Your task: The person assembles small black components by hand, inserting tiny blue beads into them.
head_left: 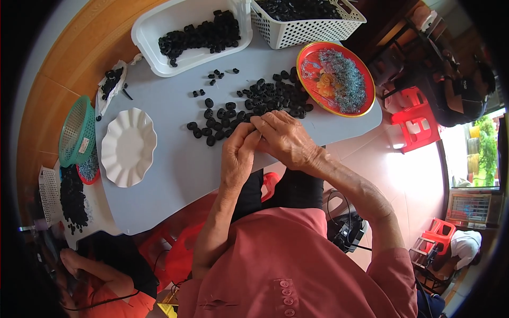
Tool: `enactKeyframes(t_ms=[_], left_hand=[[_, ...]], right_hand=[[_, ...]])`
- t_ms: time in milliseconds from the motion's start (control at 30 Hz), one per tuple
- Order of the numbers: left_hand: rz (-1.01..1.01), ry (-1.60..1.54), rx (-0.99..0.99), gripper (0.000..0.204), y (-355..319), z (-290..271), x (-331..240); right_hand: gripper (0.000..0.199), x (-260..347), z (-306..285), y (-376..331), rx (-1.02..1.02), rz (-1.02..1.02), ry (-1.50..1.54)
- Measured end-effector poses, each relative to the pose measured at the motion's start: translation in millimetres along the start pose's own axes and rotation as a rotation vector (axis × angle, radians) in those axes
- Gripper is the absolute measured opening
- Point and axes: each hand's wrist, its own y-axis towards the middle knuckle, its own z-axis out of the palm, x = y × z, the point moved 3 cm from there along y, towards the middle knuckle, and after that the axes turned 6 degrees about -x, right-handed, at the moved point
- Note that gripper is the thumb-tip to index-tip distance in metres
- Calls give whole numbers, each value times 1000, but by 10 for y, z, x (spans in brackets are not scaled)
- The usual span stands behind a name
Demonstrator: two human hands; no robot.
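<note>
My left hand (pixel 239 155) and my right hand (pixel 286 139) meet over the near side of the grey table (pixel 175 175). Their fingertips are pinched together. Whatever sits between them is too small and hidden to make out. Just beyond the fingers lies a loose spread of small round black parts (pixel 260 95). A few smaller black pieces (pixel 214 76) lie scattered farther off. To the right of the spread is a round red tray (pixel 312 54) with a heap of small shiny metallic pieces (pixel 344 79) on it.
At the back stand a white tub (pixel 150 29) and a perforated white basket (pixel 313 35), both holding black parts. A scalloped white dish (pixel 129 147) and a green colander (pixel 74 135) are at left. Another person's arm (pixel 101 270) shows at lower left; red stools (pixel 416 119) stand at right.
</note>
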Motion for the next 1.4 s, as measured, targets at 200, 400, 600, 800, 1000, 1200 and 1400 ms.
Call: enactKeyframes(t_ms=[200, 400, 600, 800, 1000, 1200, 1400], left_hand=[[50, -6, 37, 19, -17, 15, -46], [112, 67, 9, 19, -22, 10, -14], [71, 144, 38, 22, 5, 32, -78], [188, 193, 12, 19, 11, 75, -56], [205, 165, -22, 23, 8, 72, 7], [-92, -328, 35, 30, 3, 38, 1], [-98, -551, -6, 41, -96, -105, 143]], right_hand=[[59, -50, 33, -145, -60, 241, 240], [59, -72, 75, -165, -131, 331, 330], [52, -87, 82, -219, -166, 219, 232], [53, -54, 86, -227, -222, 127, 124], [52, -21, 69, -144, -174, 34, -3], [48, -104, -77, 102, -28, 57, 141], [31, -611, -630, 991, -176, 186, 23]])
